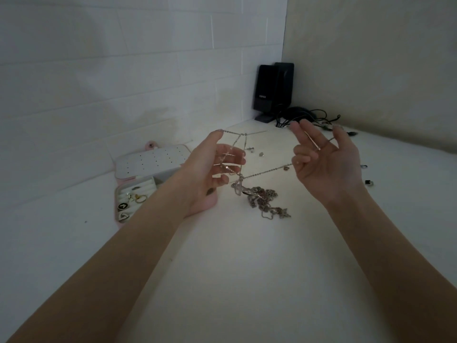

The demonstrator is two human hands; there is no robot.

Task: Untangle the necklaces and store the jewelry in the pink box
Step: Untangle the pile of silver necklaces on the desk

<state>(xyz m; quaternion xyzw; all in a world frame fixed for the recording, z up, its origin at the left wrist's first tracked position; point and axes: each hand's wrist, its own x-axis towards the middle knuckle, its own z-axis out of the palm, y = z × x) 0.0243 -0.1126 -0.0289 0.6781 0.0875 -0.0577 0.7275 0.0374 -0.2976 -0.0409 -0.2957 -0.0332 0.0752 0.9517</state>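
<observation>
Pink box (138, 194) at far left on the white tabletop (247, 280), lid open. Perforated white panel of the lid lies back toward the tiled wall. Tray holds a few rings (138, 198) and dark letter charms; details too small to read.

Left hand (210, 174) raised above the table, palm facing right, fingers spread and only loosely bent. A thin silver chain (254, 175) hooks over the tip of the uppermost finger and runs right toward the other hand. More strands drop down across the palm and between the lower fingers, crossing each other near the middle finger. Cannot tell whether any finger pinches a strand; they look draped rather than gripped.

Below and between the hands, a tangled heap of necklaces (264, 199) rests on the table, joined to the lifted strands by a taut length rising from its upper left end. Two small loose pieces (261, 154) lie on the table behind the strands.

Right hand (324, 157) raised, palm facing left, fingers apart and gently curled. One strand crosses the middle fingers; a lower strand with a small pendant (286, 167) meets the little finger side.

Black speaker (273, 91) and a bundle of cables (304, 115) in the back corner. Small dark bits (369, 182) at far right.
</observation>
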